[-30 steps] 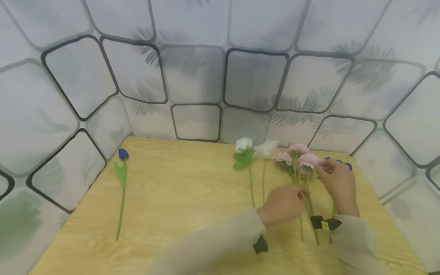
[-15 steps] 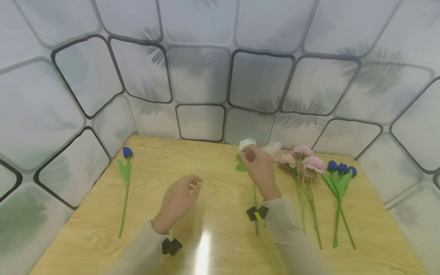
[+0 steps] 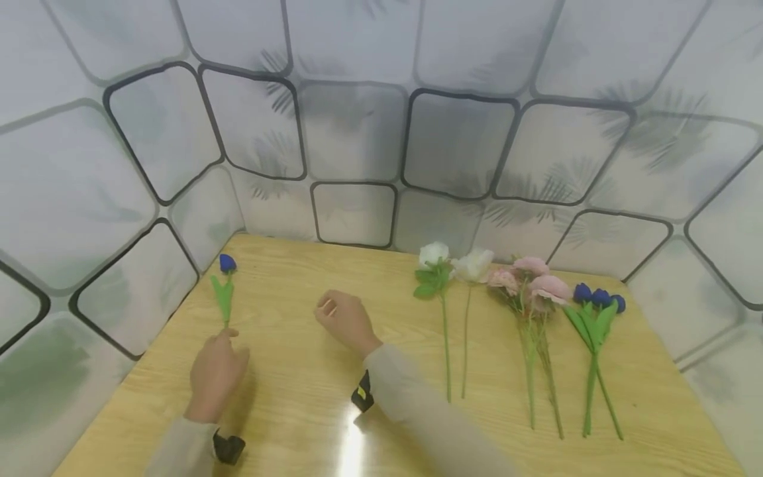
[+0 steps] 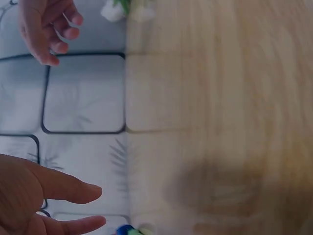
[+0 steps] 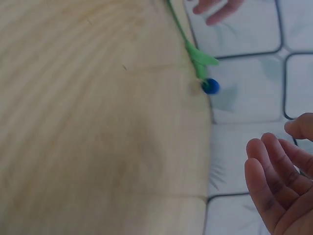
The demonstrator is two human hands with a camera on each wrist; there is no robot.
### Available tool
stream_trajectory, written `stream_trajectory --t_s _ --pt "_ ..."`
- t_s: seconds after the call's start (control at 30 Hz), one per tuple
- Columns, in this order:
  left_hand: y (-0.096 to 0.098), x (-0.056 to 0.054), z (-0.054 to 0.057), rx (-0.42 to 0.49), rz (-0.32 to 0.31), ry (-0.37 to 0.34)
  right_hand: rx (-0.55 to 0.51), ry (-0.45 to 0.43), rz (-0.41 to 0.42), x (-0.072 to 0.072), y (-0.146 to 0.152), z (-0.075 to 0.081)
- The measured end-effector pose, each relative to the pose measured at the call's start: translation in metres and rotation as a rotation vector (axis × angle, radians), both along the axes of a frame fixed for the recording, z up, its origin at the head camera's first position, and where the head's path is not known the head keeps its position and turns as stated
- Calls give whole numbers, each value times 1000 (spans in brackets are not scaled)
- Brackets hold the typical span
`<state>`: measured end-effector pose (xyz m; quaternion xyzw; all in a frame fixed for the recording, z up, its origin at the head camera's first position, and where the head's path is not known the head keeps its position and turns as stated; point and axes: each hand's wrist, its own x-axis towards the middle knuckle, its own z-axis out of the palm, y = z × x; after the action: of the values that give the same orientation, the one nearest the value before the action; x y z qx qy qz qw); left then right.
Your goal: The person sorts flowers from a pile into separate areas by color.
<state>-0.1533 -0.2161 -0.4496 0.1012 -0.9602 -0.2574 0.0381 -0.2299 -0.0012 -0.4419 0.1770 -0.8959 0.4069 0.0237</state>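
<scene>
At the table's left side lies a single blue tulip (image 3: 224, 295) with green leaves and a long stem. My left hand (image 3: 218, 371) is over its stem, hiding the lower part. In the left wrist view, the thumb and a finger of that hand (image 4: 63, 196) are apart with nothing between them. Over the middle of the table, my right hand (image 3: 346, 321) holds nothing. Its fingers (image 5: 271, 169) are loosely bent in the right wrist view, where the tulip's blue bloom (image 5: 210, 86) shows farther off.
Two white flowers (image 3: 444, 278) lie right of centre. Beside them are pink flowers (image 3: 548, 289) with thin stems, then several blue tulips (image 3: 593, 321) at the far right. A patterned cloth wall (image 3: 357, 132) surrounds the wooden table (image 3: 298, 271) at the back and sides.
Both hands have moved left, away from the pink and white flowers. The left hand has come to the single tulip; the right hand has left the white flower for mid-table.
</scene>
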Motion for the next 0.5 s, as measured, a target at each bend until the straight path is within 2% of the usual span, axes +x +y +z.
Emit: stream_trajectory --t_s 0.17,0.33,0.5 --pt "-13 -3 -12 -33 22 -39 40 -52 58 8 -22 -13" --pt "-20 -8 -17 -36 10 -103 53 -57 68 13 -29 -19" --pt "-26 -13 -20 -62 -7 -99 65 -54 69 13 -31 -22"
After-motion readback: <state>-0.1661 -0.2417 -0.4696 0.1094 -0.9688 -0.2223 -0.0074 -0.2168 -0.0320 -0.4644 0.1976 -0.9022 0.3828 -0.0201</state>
